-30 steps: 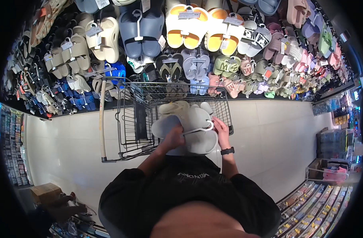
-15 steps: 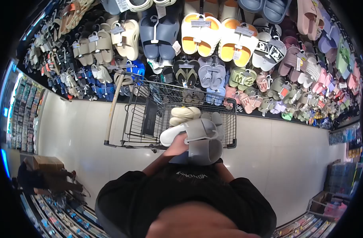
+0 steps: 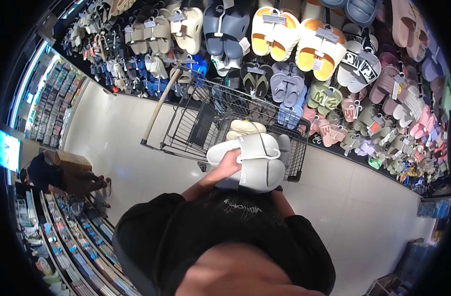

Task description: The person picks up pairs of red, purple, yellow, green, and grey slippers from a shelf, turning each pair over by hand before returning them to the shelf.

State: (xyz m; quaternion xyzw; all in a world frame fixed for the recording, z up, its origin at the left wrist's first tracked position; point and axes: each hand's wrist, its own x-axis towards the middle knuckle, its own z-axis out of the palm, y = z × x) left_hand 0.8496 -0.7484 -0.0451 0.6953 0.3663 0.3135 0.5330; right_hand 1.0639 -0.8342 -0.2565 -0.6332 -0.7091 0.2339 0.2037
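A pair of pale grey slide sandals (image 3: pixel 257 173), joined by a white plastic hook, is held in front of my chest. My left hand (image 3: pixel 230 164) grips it, fingers wrapped round the strap area near the hook. My right forearm (image 3: pixel 283 203) reaches up behind the pair, and the slides hide the hand and its fingers. Just beyond stands a black wire shopping cart (image 3: pixel 169 129) with a wooden-coloured handle. Cream clogs or slides (image 3: pixel 246 128) and another grey pair (image 3: pixel 283 144) lie inside it, partly covered by the slides I hold.
A wall rack of hanging slides, with white-and-yellow pairs (image 3: pixel 275 33) and navy ones (image 3: pixel 226 30), rises behind the cart. To the left a person (image 3: pixel 53 175) is beside a cardboard box (image 3: pixel 72 160). Shelving (image 3: pixel 77 241) runs along the lower left, over pale floor tiles (image 3: pixel 131 133).
The view has turned, so rack and cart appear tilted, lower on the right. The held slides are now angled more toward the camera, showing lettering on the strap. My left hand keeps its grip.
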